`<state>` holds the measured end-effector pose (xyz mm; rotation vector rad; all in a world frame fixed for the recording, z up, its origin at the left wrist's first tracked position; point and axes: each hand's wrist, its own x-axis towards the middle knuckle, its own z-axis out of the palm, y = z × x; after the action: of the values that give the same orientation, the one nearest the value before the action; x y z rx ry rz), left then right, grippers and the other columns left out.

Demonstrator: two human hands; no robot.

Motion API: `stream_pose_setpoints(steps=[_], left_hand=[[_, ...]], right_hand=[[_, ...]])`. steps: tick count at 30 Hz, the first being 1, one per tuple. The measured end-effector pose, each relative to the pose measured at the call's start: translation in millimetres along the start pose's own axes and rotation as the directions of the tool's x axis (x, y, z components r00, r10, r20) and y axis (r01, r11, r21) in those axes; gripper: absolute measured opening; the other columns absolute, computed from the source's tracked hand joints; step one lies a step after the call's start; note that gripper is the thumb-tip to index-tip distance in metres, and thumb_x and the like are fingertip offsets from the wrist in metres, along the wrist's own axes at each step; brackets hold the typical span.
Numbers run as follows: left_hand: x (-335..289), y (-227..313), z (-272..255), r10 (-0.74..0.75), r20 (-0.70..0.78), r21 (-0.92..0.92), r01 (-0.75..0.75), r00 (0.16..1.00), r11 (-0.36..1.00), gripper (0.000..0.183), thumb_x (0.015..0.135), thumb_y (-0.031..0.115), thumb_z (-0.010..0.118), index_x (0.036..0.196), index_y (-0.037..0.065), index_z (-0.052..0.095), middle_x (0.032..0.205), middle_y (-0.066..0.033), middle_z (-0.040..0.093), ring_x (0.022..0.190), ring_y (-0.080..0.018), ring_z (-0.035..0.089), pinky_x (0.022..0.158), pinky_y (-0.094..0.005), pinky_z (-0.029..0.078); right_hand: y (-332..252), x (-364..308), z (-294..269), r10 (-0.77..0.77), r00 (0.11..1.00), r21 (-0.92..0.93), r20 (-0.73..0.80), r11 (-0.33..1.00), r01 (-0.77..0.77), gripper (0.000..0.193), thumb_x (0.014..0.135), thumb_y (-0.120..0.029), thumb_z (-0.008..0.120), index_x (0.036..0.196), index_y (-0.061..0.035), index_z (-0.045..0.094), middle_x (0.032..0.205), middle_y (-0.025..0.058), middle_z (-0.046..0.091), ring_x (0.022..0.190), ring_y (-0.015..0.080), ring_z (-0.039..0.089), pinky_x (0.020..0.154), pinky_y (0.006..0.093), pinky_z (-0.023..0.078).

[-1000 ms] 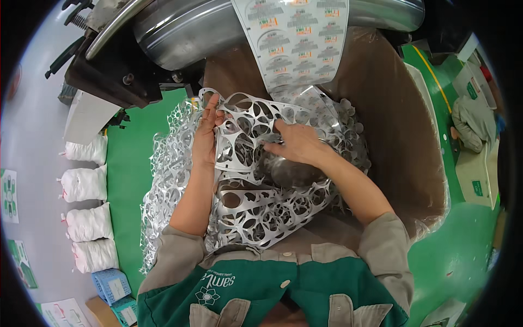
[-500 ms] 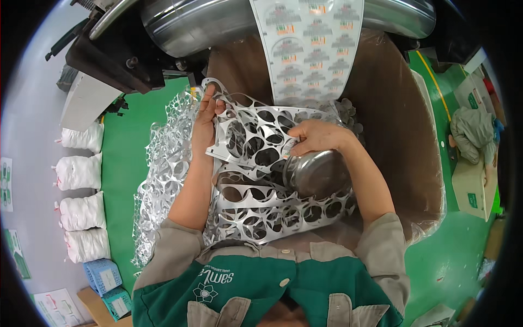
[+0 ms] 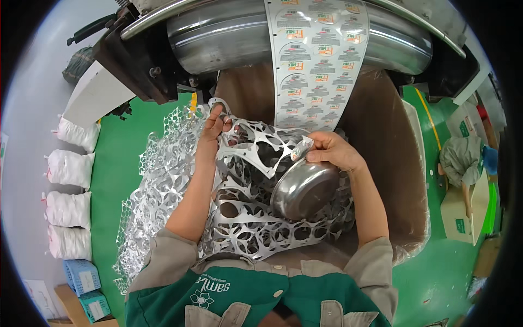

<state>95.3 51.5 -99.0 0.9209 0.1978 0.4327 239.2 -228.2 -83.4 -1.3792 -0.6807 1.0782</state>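
A silvery foil sheet punched with round holes [image 3: 256, 150] stretches between my two hands. My left hand [image 3: 211, 131] is upright at its left end, with fingers curled around the foil strip. On the other side, my right hand [image 3: 333, 151] is closed at the rim of a shiny round metal bowl [image 3: 306, 191], its fingertips also against the foil's right edge. The bowl hangs tilted below that hand, over more punched foil [image 3: 256, 231]. Part of the foil behind the bowl is hidden.
A printed foil web [image 3: 316, 65] comes down over a large metal roller [image 3: 223, 41] into a big brown bin lined with plastic [image 3: 389, 163]. Tangled foil scrap [image 3: 163, 191] heaps over the left side. White bundles [image 3: 70, 169] line the far left; a beige box [image 3: 460, 215] stands right.
My right hand has moved slightly right, and the bowl shows lower and more tilted. The foil between my hands has folded and bunched. The whole view has shifted, showing more of the roller.
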Motion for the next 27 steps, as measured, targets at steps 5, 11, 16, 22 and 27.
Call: stream_pose_setpoints(steps=[5,11,16,22,27], left_hand=[[5.0,-4.5,-7.2,0.036,0.006,0.036,-0.036,0.999,0.999,0.039,0.090,0.017,0.053,0.126,0.007,0.044,0.092,-0.0022,0.054,0.078,-0.0074,0.050,0.062,-0.0239,0.049],[-4.6,3.6,11.3,-0.030,-0.052,-0.049,0.028,0.998,0.998,0.037,0.091,0.018,0.051,0.126,0.010,0.041,0.093,0.0000,0.051,0.073,-0.0064,0.047,0.052,-0.0230,0.046],[-0.5,2.8,5.4,-0.067,-0.046,-0.012,0.066,0.997,0.998,0.036,0.092,0.017,0.049,0.126,0.011,0.041,0.092,-0.0007,0.053,0.073,-0.0068,0.049,0.052,-0.0234,0.045],[0.1,-0.8,2.8,-0.040,-0.040,-0.172,0.032,0.998,0.984,0.031,0.092,0.014,0.047,0.123,0.011,0.045,0.097,-0.0025,0.056,0.078,-0.0091,0.053,0.055,-0.0243,0.047],[-6.5,4.5,18.1,-0.063,-0.165,-0.262,0.017,0.984,0.965,0.031,0.092,0.010,0.046,0.123,0.010,0.044,0.098,-0.0045,0.057,0.073,-0.0127,0.053,0.053,-0.0255,0.045]], right_hand=[[-4.1,-6.3,-1.7,0.044,0.998,0.041,0.047,0.998,-0.046,0.024,0.075,-0.017,0.071,0.092,-0.0042,0.061,0.072,-0.0002,0.059,0.058,0.0037,0.050,0.049,0.0177,0.038],[6.1,1.6,0.5,0.120,0.987,-0.192,0.103,0.976,-0.099,0.033,0.081,-0.036,0.063,0.067,-0.0075,0.054,0.058,-0.0044,0.047,0.049,0.0031,0.041,0.041,0.0199,0.030],[-8.7,1.0,10.5,0.267,0.961,-0.413,0.076,0.886,-0.214,0.034,0.082,-0.030,0.061,0.058,-0.0091,0.048,0.049,-0.0046,0.040,0.042,0.0038,0.036,0.038,0.0216,0.026],[-7.0,3.8,1.1,0.031,0.998,-0.783,0.051,0.621,0.021,0.063,0.069,0.001,0.050,0.131,-0.0070,0.037,0.055,0.0012,0.043,0.048,0.0121,0.041,0.045,0.0286,0.035],[-42.7,-33.5,19.3,0.058,0.954,-0.730,-0.295,0.630,-0.264,0.055,0.072,-0.006,0.059,0.125,-0.0091,0.043,0.056,0.0034,0.048,0.049,0.0095,0.045,0.047,0.0272,0.038]])
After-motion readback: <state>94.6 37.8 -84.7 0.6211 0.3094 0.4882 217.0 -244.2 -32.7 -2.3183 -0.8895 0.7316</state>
